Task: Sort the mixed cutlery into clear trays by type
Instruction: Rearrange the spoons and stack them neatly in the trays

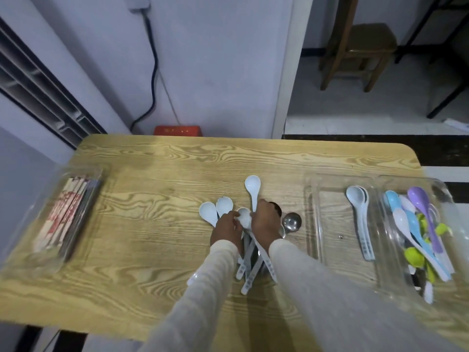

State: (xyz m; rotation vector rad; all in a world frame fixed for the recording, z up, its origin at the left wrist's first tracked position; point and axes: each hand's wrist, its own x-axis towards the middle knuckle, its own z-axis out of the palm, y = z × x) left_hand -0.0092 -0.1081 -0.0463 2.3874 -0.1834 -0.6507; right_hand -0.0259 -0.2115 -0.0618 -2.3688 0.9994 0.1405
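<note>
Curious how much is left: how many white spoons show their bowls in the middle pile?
4 spoons: two side by side at left, one between left hand and right hand, one farthest back. More may be hidden.

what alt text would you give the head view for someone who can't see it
A person's left hand and right hand grip a pile of white spoons in the middle of a wooden table. The clear left tray holds chopsticks; the clear right tray holds sorted white spoons and coloured spoons.

pale wall (215, 59) | wooden stool (355, 52) | black cable (152, 72)
</note>
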